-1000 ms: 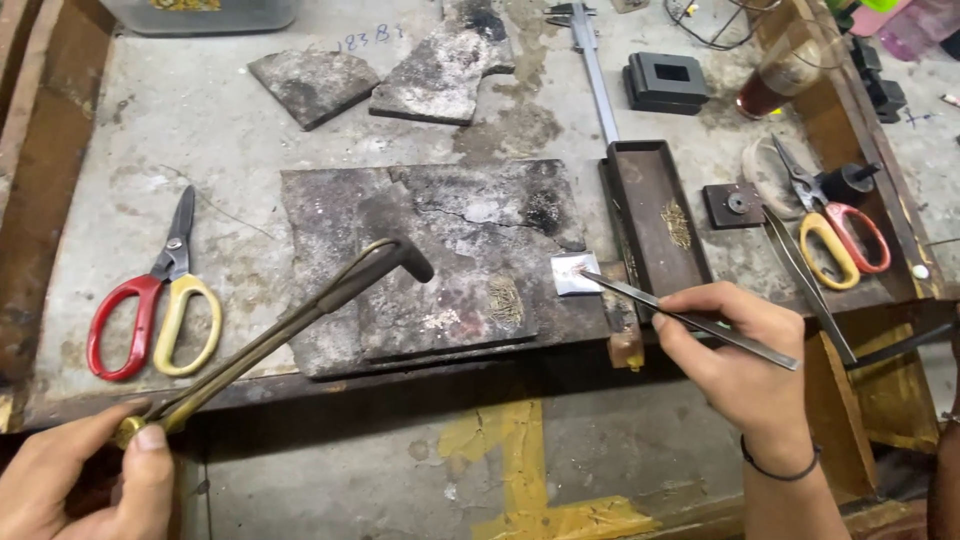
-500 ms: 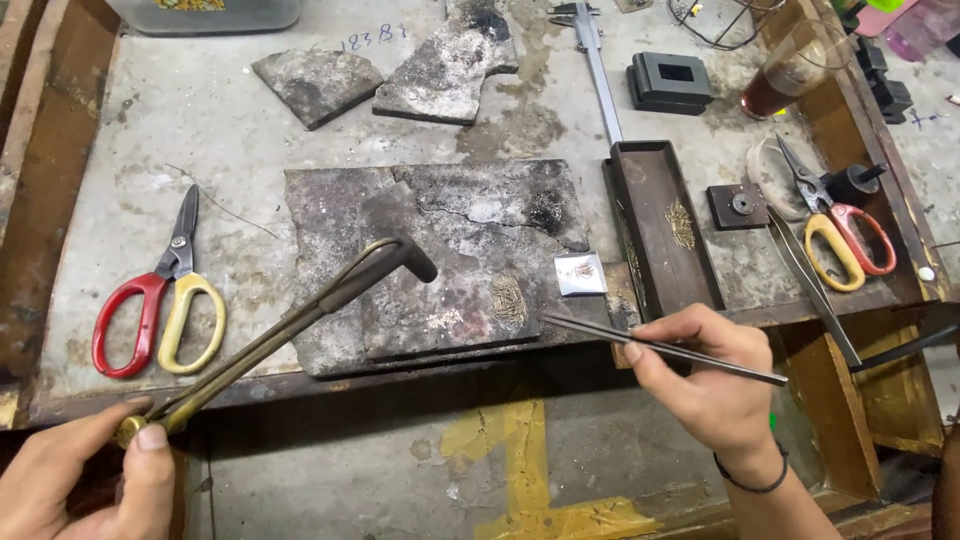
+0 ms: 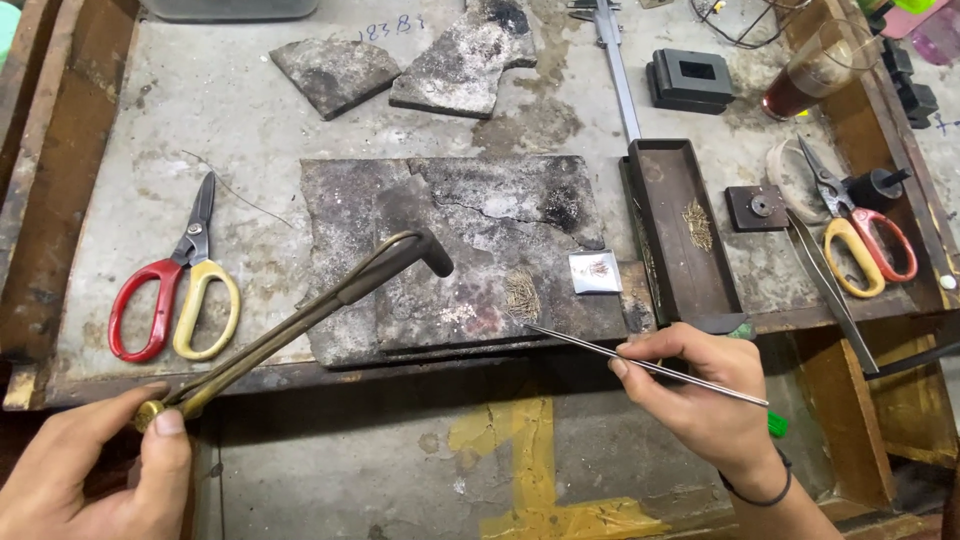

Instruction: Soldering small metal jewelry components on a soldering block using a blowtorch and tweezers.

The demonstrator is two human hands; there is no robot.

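My left hand [image 3: 110, 470] grips the rear end of a long brass blowtorch [image 3: 320, 305]. Its bent nozzle hangs over a charred soldering slab [image 3: 470, 215] at the middle of the bench. My right hand [image 3: 700, 400] holds slim steel tweezers [image 3: 640, 365] like a pen. Their tips rest at the slab's front edge, next to a small heap of fine wire bits [image 3: 520, 295]. A small square silver plate [image 3: 595, 272] lies on the slab's right corner, apart from the tweezer tips.
Red-and-yellow scissors [image 3: 175, 290] lie at left. A dark narrow metal tray [image 3: 668, 195] with wire bits stands right of the slab. Further right are shears with red and yellow handles [image 3: 860, 235], a second pair of tweezers [image 3: 830, 290], a drinking glass [image 3: 815, 70] and two broken slab pieces [image 3: 460, 65].
My right hand has drawn the tweezers left and down, from the silver plate to the slab's front edge by the wire bits. The left hand and torch have stayed put.
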